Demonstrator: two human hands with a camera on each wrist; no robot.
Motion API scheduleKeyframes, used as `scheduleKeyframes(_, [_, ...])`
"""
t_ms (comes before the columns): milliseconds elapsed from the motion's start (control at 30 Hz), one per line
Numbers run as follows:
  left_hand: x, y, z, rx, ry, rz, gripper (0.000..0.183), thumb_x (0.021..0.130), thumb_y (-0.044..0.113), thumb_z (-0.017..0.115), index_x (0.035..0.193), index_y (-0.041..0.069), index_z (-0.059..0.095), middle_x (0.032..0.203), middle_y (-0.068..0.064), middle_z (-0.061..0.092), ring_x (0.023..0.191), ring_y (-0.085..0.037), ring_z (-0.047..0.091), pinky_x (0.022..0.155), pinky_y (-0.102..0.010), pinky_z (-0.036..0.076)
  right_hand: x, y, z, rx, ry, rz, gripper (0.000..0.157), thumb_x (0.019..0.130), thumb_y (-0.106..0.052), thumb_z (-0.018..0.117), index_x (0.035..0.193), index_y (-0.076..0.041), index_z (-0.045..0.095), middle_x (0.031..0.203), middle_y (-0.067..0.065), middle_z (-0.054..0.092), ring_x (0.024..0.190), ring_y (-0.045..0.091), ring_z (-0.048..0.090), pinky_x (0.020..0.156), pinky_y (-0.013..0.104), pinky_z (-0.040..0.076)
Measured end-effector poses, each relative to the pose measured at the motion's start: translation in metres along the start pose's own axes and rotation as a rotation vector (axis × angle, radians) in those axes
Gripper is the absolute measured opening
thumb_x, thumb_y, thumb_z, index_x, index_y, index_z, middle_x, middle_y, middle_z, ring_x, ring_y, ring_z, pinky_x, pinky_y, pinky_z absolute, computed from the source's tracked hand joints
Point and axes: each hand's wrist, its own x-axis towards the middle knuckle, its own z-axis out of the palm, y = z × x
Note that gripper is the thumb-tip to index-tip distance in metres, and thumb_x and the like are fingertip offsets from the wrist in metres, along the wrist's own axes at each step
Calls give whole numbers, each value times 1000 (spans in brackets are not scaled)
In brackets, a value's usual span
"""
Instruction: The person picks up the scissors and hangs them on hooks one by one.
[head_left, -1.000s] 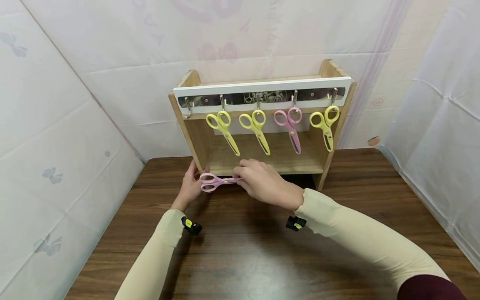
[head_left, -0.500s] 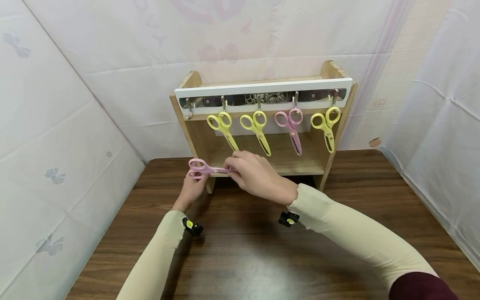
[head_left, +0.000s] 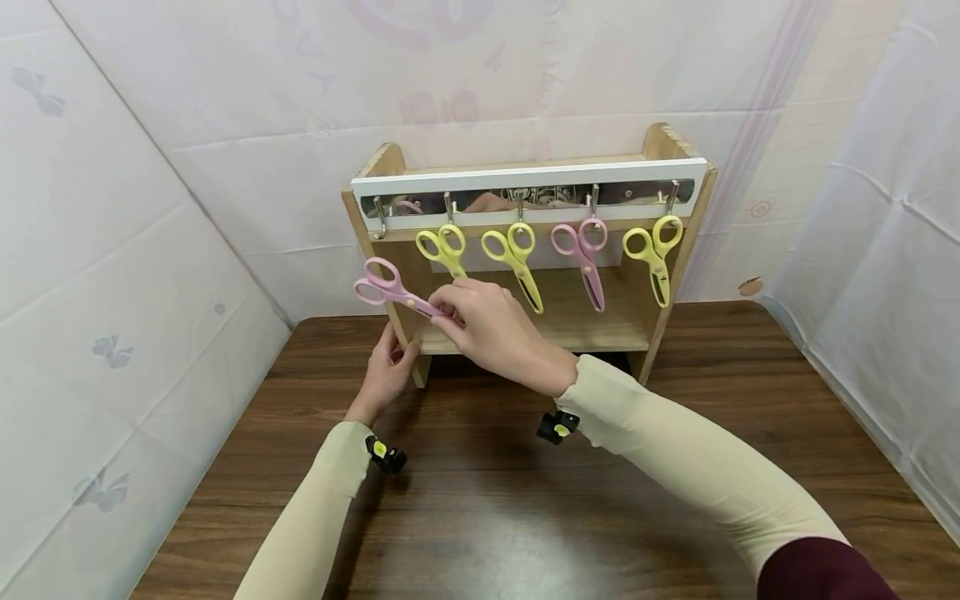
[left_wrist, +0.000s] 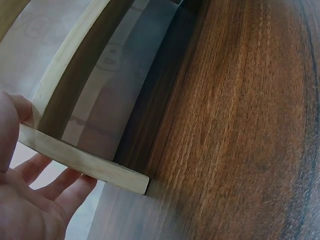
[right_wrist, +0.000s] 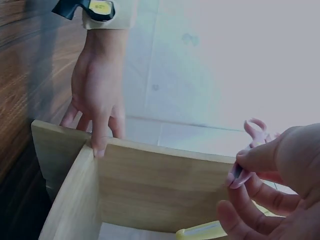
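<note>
My right hand pinches pink scissors by the blades, thumb against fingers; the finger loops point up and left in front of the shelf's left side. In the right wrist view, the thumb and fingertips of the right hand meet on the pink scissors. My left hand grips the lower left side panel of a small wooden shelf. In the left wrist view, the left hand has its thumb at the front edge and its fingers behind the panel.
From the shelf's white rail hang yellow scissors, partly covered yellow scissors, pink scissors and right-end yellow scissors. The leftmost metal hook is above the held scissors. Below is a dark wooden table.
My right hand has moved left and up with the pink scissors, which have gone from level to tilted, loops higher. The left hand stays at the shelf's side.
</note>
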Motion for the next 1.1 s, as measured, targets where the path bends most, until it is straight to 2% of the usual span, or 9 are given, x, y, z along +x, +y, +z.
scheduleKeyframes(233, [-12, 34, -3, 2, -36, -2, 51, 107, 9, 53, 154, 0, 35, 145, -29, 51, 128, -44, 55, 101, -55, 50, 13, -1, 2, 49, 58, 30, 7, 95, -11, 74, 100, -7, 77, 86, 0, 70, 77, 8, 62, 67, 24, 51])
scheduleKeyframes(333, [-14, 40, -3, -1, -37, -7, 53, 106, 8, 53, 155, 0, 34, 147, -29, 50, 129, -44, 54, 103, -56, 48, 16, -2, 3, 58, 56, 48, 7, 95, -12, 74, 100, -7, 77, 85, -1, 70, 77, 8, 63, 67, 24, 51])
scheduleKeyframes(900, [-14, 39, -3, -5, -35, 4, 51, 106, 9, 54, 154, 2, 37, 147, -28, 50, 134, -42, 50, 106, -58, 46, 17, -1, 8, 52, 46, 107, 8, 96, -12, 73, 100, -8, 77, 84, -1, 71, 73, 8, 63, 66, 27, 51])
scheduleKeyframes(1100, [-14, 40, -4, -9, -36, 5, 52, 106, 9, 54, 155, 2, 36, 148, -27, 50, 134, -42, 50, 107, -58, 45, 16, -2, 14, 32, 38, 150, 7, 98, -15, 70, 98, -11, 75, 76, -5, 66, 64, 8, 57, 57, 26, 46])
